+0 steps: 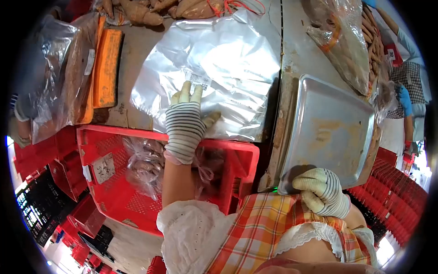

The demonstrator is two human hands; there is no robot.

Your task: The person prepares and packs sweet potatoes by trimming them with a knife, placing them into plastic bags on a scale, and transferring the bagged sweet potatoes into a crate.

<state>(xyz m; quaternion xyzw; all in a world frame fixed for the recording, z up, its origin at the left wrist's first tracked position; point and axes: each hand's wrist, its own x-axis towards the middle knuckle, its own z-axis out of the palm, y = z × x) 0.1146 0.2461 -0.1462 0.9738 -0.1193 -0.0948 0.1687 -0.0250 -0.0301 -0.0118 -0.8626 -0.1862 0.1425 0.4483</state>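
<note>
While the left hand [185, 123] lies spread on the clear plastic [237, 68], gripping nothing, the right hand [321, 189] curls by the tray [333, 132]; whether it grips anything, I cannot tell. Flat on the worn table [137, 50], the plastic looks light, limp and slippery, best pinched at its near edge. Roots [141, 13] lie beyond, stacked crates [388, 196] rightward.
</note>
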